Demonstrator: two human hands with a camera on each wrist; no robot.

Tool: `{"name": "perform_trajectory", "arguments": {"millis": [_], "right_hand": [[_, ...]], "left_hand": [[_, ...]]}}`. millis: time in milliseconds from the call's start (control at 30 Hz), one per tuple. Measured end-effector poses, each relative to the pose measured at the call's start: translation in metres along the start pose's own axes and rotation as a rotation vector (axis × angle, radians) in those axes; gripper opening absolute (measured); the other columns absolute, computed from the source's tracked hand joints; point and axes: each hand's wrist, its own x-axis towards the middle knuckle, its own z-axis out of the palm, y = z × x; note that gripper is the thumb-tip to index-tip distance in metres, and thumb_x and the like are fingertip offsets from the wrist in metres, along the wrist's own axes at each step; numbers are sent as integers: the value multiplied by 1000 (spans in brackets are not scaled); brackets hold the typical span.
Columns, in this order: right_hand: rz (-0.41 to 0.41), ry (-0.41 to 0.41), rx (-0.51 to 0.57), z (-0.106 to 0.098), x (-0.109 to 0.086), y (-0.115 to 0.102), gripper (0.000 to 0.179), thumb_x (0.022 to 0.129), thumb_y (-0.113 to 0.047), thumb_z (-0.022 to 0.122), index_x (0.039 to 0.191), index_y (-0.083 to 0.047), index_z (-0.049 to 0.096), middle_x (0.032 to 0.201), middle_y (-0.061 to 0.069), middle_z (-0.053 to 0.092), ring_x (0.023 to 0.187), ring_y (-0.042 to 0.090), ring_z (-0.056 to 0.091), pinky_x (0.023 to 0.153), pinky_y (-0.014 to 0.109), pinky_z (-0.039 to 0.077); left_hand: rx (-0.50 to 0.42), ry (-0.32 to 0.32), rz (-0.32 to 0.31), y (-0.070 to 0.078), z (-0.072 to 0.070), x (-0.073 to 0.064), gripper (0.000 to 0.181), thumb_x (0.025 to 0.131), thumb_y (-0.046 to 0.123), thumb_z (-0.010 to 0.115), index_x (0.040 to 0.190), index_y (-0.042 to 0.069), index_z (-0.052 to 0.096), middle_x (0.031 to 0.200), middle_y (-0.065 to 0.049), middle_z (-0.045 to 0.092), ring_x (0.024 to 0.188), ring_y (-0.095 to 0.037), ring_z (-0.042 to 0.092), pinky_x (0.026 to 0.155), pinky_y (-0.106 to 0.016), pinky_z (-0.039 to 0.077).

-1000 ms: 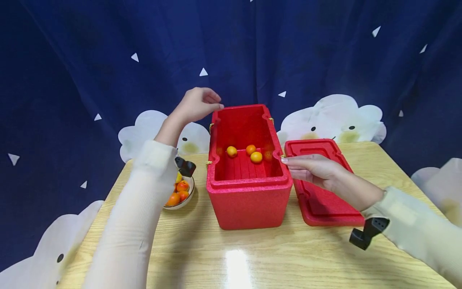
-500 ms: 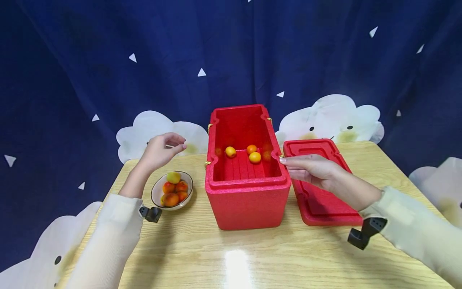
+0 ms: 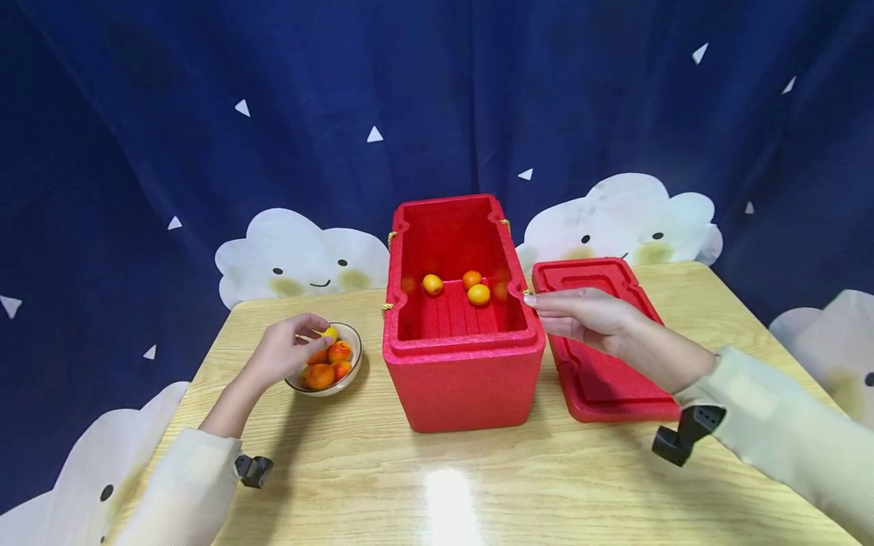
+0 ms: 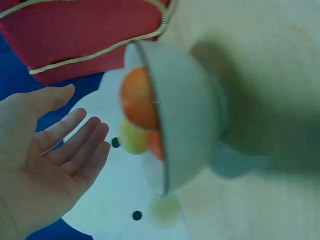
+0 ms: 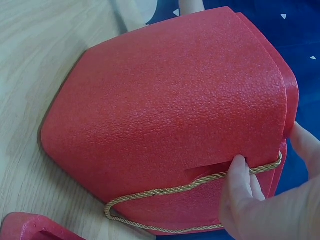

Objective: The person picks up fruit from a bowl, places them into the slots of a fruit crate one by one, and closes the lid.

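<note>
My left hand [image 3: 287, 349] hovers over the left side of a cream bowl [image 3: 350, 379] with a dark rim, its fingers loosely bent and holding nothing. In the bowl lie several orange-red fruits [image 3: 340, 351], apricot-like, and a yellow one [image 4: 134, 137]. In the head view my fingertips overlap the yellow fruit; the left wrist view shows a gap between hand and fruit. My right hand [image 3: 590, 315] holds the right rim of a red foam box [image 3: 467, 390], thumb at the rim and fingers against the outer wall by a gold rope handle [image 5: 175, 189]. Three orange-yellow fruits [image 3: 479, 295] lie inside the box.
A red lid [image 3: 608, 371] lies on the wooden table [image 3: 355, 470] right of the box, partly under my right hand in the head view. Behind the table hangs a dark blue curtain [image 3: 307, 114] with white clouds and triangles.
My left hand has come from the box's far left corner leftward and down to the bowl. My right hand stays at the box rim. The fruits in the box lie as before.
</note>
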Motion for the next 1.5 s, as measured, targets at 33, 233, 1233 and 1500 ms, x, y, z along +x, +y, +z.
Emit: {"name": "perform_trajectory", "arguments": {"millis": [33, 233, 1233, 1500], "right_hand": [[0, -2, 0, 0, 0, 0, 69, 94, -30, 61, 147, 2, 31, 86, -13, 74, 82, 3, 72, 81, 19, 57], [-2, -7, 8, 1, 0, 0, 70, 93, -30, 61, 147, 2, 31, 85, -13, 74, 81, 3, 72, 81, 18, 57], [4, 0, 13, 2, -1, 0, 69, 93, -31, 61, 147, 1, 32, 85, -13, 74, 82, 3, 72, 79, 18, 57], [10, 2, 17, 1, 0, 0, 66, 95, -29, 58, 148, 0, 32, 85, -12, 74, 82, 3, 73, 80, 18, 57]], "left_hand": [[2, -2, 3, -2, 2, -3, 29, 90, 17, 64, 112, -2, 63, 110, -21, 68, 99, -33, 65, 83, -44, 56], [16, 8, 52, -13, 13, -19, 28, 85, 14, 70, 107, -3, 65, 105, -19, 69, 95, -31, 65, 80, -40, 55], [6, -5, 52, -16, 17, -34, 24, 83, 14, 72, 103, 1, 65, 98, -14, 69, 87, -24, 67, 75, -36, 57], [8, 1, 49, -12, 12, -30, 27, 84, 16, 71, 106, 0, 66, 103, -17, 70, 89, -26, 68, 77, -38, 58]]}}
